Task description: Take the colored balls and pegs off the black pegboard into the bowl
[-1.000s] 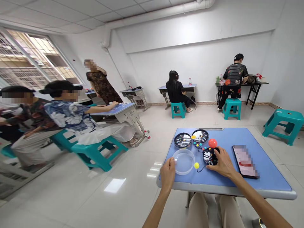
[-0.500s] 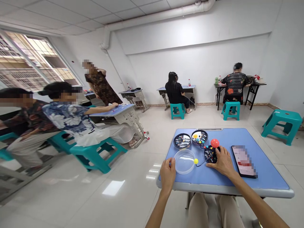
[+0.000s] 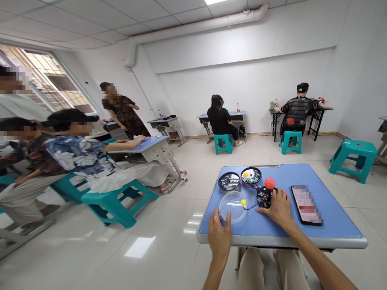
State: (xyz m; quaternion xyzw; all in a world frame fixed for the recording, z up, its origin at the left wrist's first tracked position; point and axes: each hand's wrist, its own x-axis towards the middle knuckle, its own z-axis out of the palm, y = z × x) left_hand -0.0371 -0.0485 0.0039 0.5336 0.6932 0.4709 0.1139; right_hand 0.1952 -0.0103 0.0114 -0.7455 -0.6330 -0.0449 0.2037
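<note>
On the blue desktop (image 3: 317,201) stands a planet model: a large red ball (image 3: 269,183), a yellow ball (image 3: 243,203) on a thin dark arm, and several small coloured balls above a black patterned base (image 3: 263,199). My right hand (image 3: 278,207) grips this base from the right, thumb at its near edge. At the near left rim of a clear round plastic dish (image 3: 232,215) is my left hand (image 3: 219,233). Its thumb and fingers are apart, and whether they touch the dish I cannot tell. The yellow ball hangs over the dish's right rim.
Two black-rimmed round trays (image 3: 229,182) with printed insides lie at the desk's back left. A phone (image 3: 306,205) lies right of my right hand. Teal stools (image 3: 353,159) stand about, and several people sit or stand at other desks (image 3: 151,145).
My left hand's closed fingers have spread, and the hand has come closer to the clear dish. My right hand stays on the model's base. Another person has come into view at far left.
</note>
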